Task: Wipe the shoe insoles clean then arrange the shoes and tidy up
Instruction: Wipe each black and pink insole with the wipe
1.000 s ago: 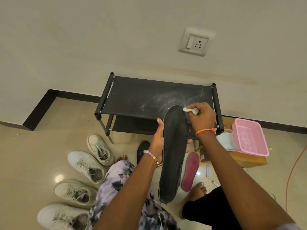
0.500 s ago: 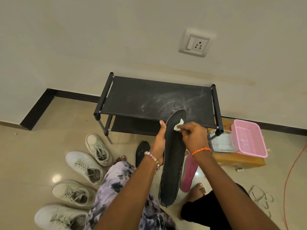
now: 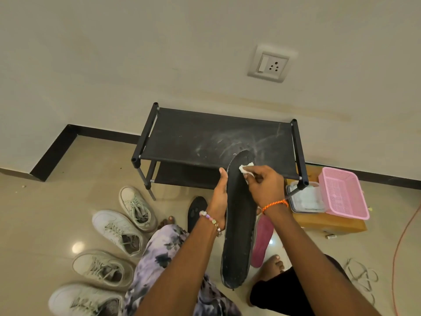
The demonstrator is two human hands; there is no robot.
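Observation:
My left hand [image 3: 219, 197] grips the left edge of a long black insole [image 3: 238, 231], held upright in front of me. My right hand [image 3: 265, 187] pinches a small white wipe [image 3: 245, 168] against the insole's upper end. A pink insole [image 3: 262, 239] lies on the floor behind it, and another black insole [image 3: 196, 209] lies to the left. Several white sneakers [image 3: 118, 229] sit in a row on the floor at the left.
A black two-shelf shoe rack [image 3: 214, 137] stands against the wall, its top dusty. At the right, a cardboard box [image 3: 328, 223] carries a pink basket [image 3: 342, 192] and a tub of wipes [image 3: 306, 198]. Loose laces [image 3: 362, 277] and an orange cord [image 3: 403, 242] lie at far right.
My right hand with the wipe slid from the insole's top tip down and left onto its upper face. The insole itself stayed in my left hand.

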